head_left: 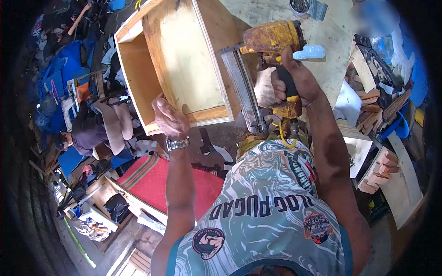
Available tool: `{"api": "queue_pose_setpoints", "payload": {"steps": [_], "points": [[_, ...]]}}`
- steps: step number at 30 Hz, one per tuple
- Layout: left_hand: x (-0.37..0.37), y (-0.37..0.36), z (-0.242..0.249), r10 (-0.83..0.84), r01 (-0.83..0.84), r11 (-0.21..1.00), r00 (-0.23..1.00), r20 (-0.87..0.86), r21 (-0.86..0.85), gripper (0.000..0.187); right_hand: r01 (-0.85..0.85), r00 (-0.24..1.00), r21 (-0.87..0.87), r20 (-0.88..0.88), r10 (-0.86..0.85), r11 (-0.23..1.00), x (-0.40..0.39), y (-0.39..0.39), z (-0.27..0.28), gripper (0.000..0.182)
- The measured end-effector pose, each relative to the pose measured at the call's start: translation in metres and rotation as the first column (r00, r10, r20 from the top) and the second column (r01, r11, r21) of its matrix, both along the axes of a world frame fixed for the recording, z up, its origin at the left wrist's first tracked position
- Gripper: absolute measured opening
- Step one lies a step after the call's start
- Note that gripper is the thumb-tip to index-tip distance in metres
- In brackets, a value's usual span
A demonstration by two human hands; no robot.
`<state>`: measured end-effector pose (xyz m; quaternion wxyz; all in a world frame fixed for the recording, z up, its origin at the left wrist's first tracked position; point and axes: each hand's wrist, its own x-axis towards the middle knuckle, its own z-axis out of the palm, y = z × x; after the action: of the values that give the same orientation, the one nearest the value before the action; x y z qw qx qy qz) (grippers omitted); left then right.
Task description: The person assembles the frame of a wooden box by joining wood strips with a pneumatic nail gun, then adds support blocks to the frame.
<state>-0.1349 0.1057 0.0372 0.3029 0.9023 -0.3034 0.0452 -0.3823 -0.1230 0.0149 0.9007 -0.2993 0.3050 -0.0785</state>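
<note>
— Where does the view sit?
— On the person's head, facing steeply down past the patterned shirt (262,202), wide-angled with dark curved edges.
— How near?
— Close: both hands, the open plywood box (184,64) and the pale work surface (331,41) fill the upper frame. Only one view.

An open-topped rectangular box of pale plywood (184,69) is lying tilted on the workbench, its hollow facing left, and its near bottom edge is sitting under the fingers of the left hand (169,118). A worn yellow pneumatic nail gun with a grey metal magazine (267,55) is being gripped by its black handle in the right hand (292,85), its magazine running along the box's right wall, touching it.
</note>
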Motion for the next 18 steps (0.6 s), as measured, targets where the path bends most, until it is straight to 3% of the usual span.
{"api": "queue_pose_setpoints", "payload": {"steps": [4, 7, 11, 13, 16, 18], "points": [[-0.004, -0.002, 0.005, 0.035, -0.034, 0.999, 0.998, -0.051, 0.027, 0.068, -0.051, 0.996, -0.075, -0.080, 0.045, 0.996, 0.002, -0.003, 0.003, 0.077], [-0.002, -0.001, 0.001, 0.036, -0.036, 0.999, 0.999, -0.040, -0.001, 0.070, 0.000, 1.000, -0.026, -0.003, 0.000, 1.000, 0.000, -0.008, -0.008, 0.065], [-0.001, -0.002, 0.000, 0.026, -0.027, 1.000, 0.999, -0.025, -0.009, 0.075, 0.022, 0.999, 0.049, 0.040, -0.024, 0.999, 0.011, -0.016, -0.007, 0.064], [-0.005, -0.005, 0.004, 0.042, -0.042, 0.999, 0.999, -0.017, -0.012, 0.082, -0.001, 1.000, 0.027, 0.025, 0.000, 1.000, 0.010, -0.020, -0.010, 0.064], [-0.003, -0.002, 0.004, 0.010, -0.010, 1.000, 1.000, -0.015, 0.004, 0.071, 0.019, 1.000, 0.003, 0.013, -0.019, 1.000, 0.011, -0.018, -0.006, 0.063], [-0.003, -0.002, 0.001, 0.035, -0.036, 0.999, 0.998, -0.058, -0.017, 0.078, 0.025, 0.999, -0.014, 0.043, -0.024, 1.000, 0.014, -0.020, -0.005, 0.063]]}}
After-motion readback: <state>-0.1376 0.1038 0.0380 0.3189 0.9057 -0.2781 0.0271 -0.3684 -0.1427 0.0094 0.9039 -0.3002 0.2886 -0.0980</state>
